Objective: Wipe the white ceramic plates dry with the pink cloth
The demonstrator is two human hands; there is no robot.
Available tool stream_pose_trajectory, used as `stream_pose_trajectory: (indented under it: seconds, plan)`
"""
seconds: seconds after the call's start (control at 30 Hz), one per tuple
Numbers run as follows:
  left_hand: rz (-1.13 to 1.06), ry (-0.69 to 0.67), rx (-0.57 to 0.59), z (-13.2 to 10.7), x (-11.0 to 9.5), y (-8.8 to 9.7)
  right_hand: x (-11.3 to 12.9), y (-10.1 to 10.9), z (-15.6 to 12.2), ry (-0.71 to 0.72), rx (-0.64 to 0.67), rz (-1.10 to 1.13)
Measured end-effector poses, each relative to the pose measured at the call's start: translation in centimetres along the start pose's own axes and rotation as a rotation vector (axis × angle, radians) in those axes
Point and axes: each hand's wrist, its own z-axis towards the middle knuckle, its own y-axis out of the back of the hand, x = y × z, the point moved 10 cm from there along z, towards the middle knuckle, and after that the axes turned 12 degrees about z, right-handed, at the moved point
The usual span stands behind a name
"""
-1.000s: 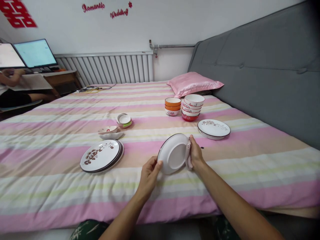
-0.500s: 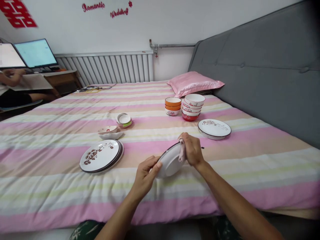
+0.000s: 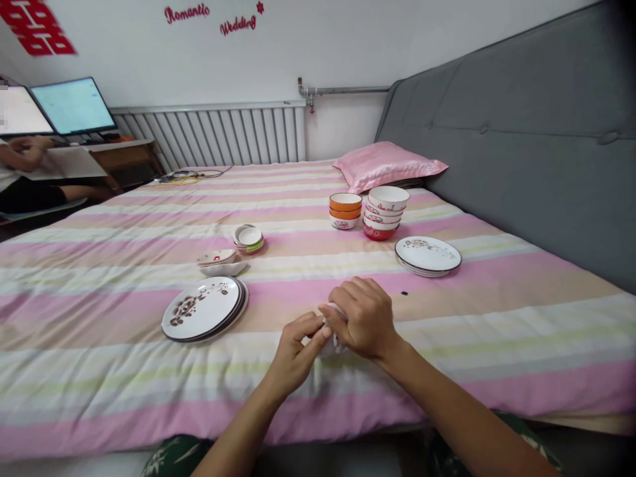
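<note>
Plate (image 3: 332, 346), tilted up a second ago, now tipped flat at near centre of bed (image 3: 497, 311), mostly hidden. Left hand (image 3: 298, 350) pinches left rim; right hand (image 3: 365, 318) clamps over top. Wiping probably shifting to another face.

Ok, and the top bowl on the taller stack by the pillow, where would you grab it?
Probably pinch the top bowl by its rim, from above on its right side: it sits upright and nested, only the flared rim stands free, and the orange bowls crowd its left.
</note>
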Motion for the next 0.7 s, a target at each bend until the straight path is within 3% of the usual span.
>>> stream_pose_trajectory:
  seconds: [0.23,0.47,0.7]
  plan:
    - [0.018,0.031,0.016,0.1,0.3,0.0,-2.5,0.3,0.0,-0.123,-0.047,0.176]
    - [-0.029,0.083,0.02,0.2,1.1,0.3,-8.9,-1.0,-1.7,-0.5,-0.167,0.606]
    - [-0.121,0.165,-0.028,0.2,2.6,0.9,-14.1,-4.8,-6.0,-0.899,-0.337,0.891]
